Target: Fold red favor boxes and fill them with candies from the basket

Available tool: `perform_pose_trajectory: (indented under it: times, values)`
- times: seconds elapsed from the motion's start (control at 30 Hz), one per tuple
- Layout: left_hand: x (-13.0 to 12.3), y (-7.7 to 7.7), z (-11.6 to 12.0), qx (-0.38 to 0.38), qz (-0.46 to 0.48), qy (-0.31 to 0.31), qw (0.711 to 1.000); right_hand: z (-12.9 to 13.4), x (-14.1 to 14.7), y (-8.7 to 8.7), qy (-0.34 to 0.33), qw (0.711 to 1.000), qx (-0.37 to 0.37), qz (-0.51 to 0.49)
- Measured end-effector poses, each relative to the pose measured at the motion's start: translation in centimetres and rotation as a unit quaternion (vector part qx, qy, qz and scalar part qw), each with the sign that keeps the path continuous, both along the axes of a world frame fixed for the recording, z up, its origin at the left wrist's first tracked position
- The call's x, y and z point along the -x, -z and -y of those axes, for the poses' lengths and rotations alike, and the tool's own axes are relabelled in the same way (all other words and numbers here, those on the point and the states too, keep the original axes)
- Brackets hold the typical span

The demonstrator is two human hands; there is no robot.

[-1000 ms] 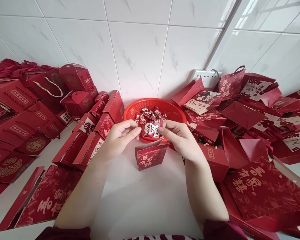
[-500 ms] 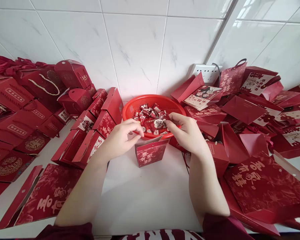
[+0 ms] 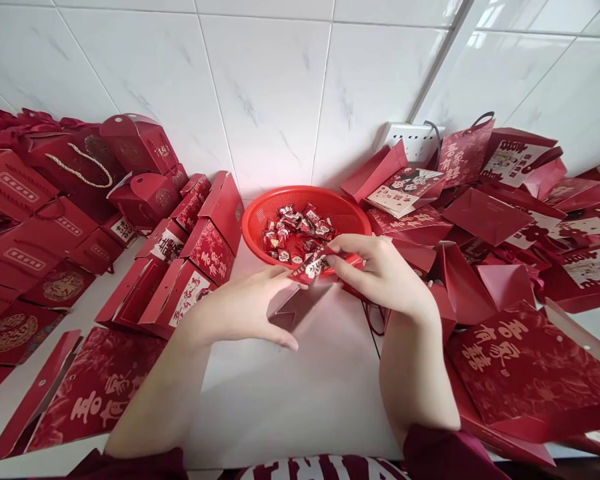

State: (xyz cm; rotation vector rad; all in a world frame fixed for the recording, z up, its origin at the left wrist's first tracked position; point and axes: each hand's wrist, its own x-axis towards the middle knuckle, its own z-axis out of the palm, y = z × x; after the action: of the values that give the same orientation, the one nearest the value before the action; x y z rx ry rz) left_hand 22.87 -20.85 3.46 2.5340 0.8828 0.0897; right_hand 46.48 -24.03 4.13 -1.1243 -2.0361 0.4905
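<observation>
My right hand [image 3: 380, 270] pinches a red printed sweet packet [image 3: 311, 269] with pale lettering, held over the near rim of the basket. Below the packet a small red gift box [image 3: 306, 308] stands on the table, its paler inside partly showing and blurred. Around the left side of that box is my left hand [image 3: 245, 303], thumb stretched out in front and fingers behind, apart from each other. Whether it touches the box I cannot tell. Just beyond both hands sits a red plastic basket [image 3: 256, 208] with several small wrapped sweets [image 3: 293, 220] inside.
Red gift boxes stand in rows [image 3: 213, 247] and piles [image 3: 25, 247] on the left. More boxes and bags [image 3: 485, 273] are heaped on the right. A white power strip [image 3: 413, 141] leans against the tiled wall [image 3: 270, 100]. A flat printed box [image 3: 105, 387] lies front left.
My right hand has brought the packet nearer, from above the sweets to above the gift box. My left hand has lowered, its thumb spreading from the fingers. The box has turned or tilted.
</observation>
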Motion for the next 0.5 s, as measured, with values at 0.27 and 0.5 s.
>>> perform_pose_trajectory:
  times: [0.27,0.5]
  values:
    - [0.2,-0.3,-0.4,0.07,0.002,0.037,0.997,-0.1,0.3,0.1,-0.06,0.998,0.014,0.029]
    - [0.2,-0.2,-0.2,0.097,0.018,-0.055,0.994,0.2,0.1,0.0,0.004,1.0,-0.027,0.013]
